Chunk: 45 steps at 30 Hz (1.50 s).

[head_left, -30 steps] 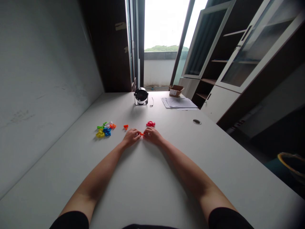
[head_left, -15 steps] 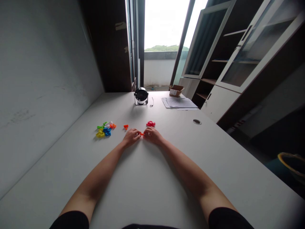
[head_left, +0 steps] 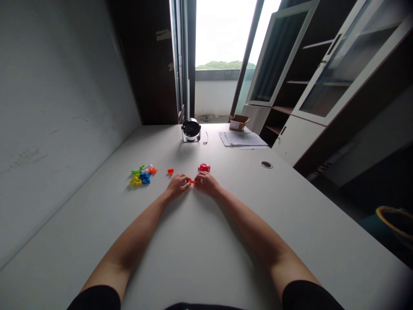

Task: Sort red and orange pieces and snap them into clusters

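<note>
The left hand [head_left: 178, 184] and right hand [head_left: 207, 182] pinch a small orange strip [head_left: 192, 181] between them, over the table [head_left: 193, 241], so this bit looks not done yet. Just past the right hand is a red clump [head_left: 204, 167]; I can't tell if it is finished. Left of the left hand, an orange bit [head_left: 170, 172] and a pile [head_left: 145, 178] lie untouched.

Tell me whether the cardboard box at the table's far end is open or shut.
Open: the cardboard box shows its inside from above.

2 hands [head_left: 177, 186], 1 cardbd. box [head_left: 238, 125]
</note>
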Each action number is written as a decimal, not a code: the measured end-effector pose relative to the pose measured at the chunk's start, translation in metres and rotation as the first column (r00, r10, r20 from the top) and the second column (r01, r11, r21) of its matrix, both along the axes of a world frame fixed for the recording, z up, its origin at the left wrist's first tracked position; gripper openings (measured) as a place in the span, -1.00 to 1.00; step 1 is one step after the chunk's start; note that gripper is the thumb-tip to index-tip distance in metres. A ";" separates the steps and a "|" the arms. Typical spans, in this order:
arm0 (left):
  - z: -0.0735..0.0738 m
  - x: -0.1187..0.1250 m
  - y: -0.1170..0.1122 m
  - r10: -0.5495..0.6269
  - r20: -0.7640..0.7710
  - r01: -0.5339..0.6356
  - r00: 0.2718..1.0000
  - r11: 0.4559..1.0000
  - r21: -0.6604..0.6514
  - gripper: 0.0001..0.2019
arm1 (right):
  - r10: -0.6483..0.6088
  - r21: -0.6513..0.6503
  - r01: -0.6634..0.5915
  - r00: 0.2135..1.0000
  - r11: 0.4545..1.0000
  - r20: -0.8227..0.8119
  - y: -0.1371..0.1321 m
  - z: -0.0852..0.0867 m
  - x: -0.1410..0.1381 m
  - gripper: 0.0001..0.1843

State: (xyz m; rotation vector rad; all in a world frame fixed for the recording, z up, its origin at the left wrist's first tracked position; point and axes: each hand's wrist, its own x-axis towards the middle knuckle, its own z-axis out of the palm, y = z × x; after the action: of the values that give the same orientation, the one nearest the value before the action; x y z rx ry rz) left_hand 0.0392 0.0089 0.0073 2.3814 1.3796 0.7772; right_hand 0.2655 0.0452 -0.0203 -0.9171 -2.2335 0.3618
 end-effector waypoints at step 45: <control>-0.002 0.000 0.002 -0.003 -0.001 0.003 1.000 1.000 0.005 -0.78 | -0.001 0.010 0.001 1.000 1.000 0.001 -0.001 0.002 0.000 -0.95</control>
State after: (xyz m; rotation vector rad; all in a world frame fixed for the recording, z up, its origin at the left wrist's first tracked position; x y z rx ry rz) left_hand 0.0390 0.0107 0.0049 2.3877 1.3759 0.7792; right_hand 0.2651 0.0439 -0.0187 -0.9134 -2.2339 0.3493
